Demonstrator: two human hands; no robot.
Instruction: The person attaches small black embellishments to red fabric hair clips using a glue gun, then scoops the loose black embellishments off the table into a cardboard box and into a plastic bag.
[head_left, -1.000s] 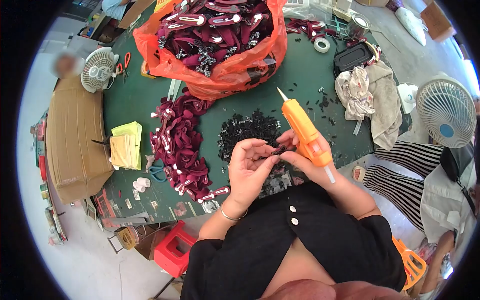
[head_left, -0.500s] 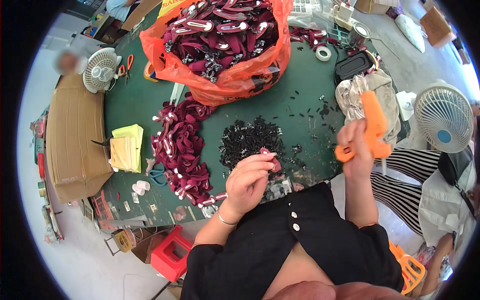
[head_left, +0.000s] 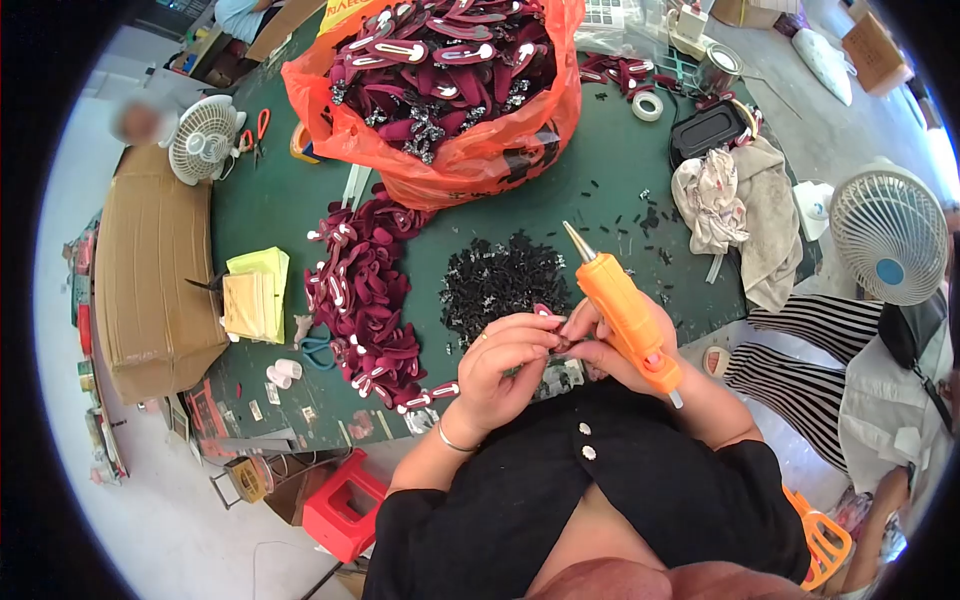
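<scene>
- The left hand [head_left: 505, 368] has its fingers pinched tight on a small dark red clip [head_left: 543, 310]. One end of the clip peeks out past the fingertips.
- The right hand [head_left: 622, 362] is closed around an orange glue gun [head_left: 630, 312]. Its thumb and finger also meet the left hand's fingertips at the clip. Some of its fingers are hidden behind the gun.
- The gun leans across the right hand, with its pointy tip facing away from the body. The tip sticks out over the table [head_left: 600, 140] and looks well apart from the clip.
- A heap of little black bits [head_left: 500, 285] lies just past the left hand.
- A long pile of dark red clips [head_left: 365, 285] is on the left hand's left side, near it.
- Far past both hands sits a big red bag [head_left: 480, 175], full of more dark red clips.
- Past the right hand, off to its right, are a crumpled cloth [head_left: 708, 205] and a grey towel [head_left: 770, 230].
- A shiny bracelet [head_left: 455, 441] goes around the left wrist.
</scene>
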